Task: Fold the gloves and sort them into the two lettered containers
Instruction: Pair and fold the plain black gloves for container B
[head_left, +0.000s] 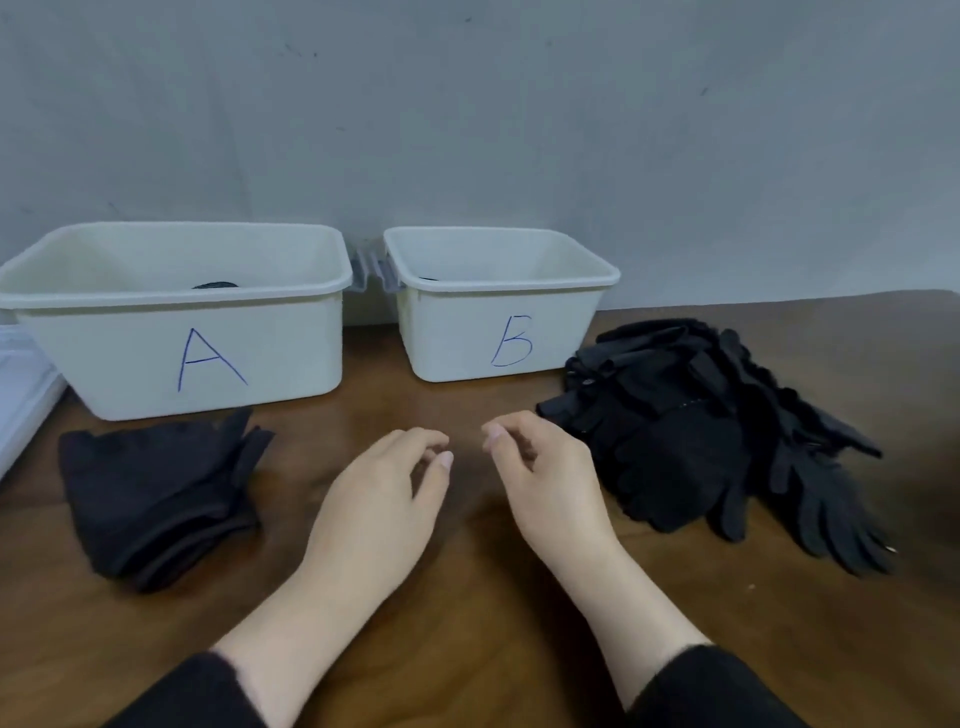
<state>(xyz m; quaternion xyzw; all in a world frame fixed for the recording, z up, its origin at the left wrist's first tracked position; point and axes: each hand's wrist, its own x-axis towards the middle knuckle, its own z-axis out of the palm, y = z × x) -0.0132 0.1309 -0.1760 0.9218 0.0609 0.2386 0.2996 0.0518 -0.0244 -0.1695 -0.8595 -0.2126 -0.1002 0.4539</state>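
Only dark slivers show over the rims of bin A (171, 332) and bin B (498, 332) (contents hard to make out). Both are smooth white plastic tubs. Knitted black gloves lie on the wooden worktop (467, 623): a folded stack (156, 493) left, a loose heap (717, 431) right. Between them, left hand (384, 499) and right hand (550, 483) hover, fingers loosely curled, holding nothing.

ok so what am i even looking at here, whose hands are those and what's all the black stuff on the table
This is one picture from a camera worn on a person's head, looking down at their own bare hands. The left hand and right hand hover over the brown wooden table, fingers loosely curled, holding nothing. Behind stand two white plastic tubs, one marked A and one marked B. The black stuff is gloves: a folded stack on the left, a loose pile on the right.
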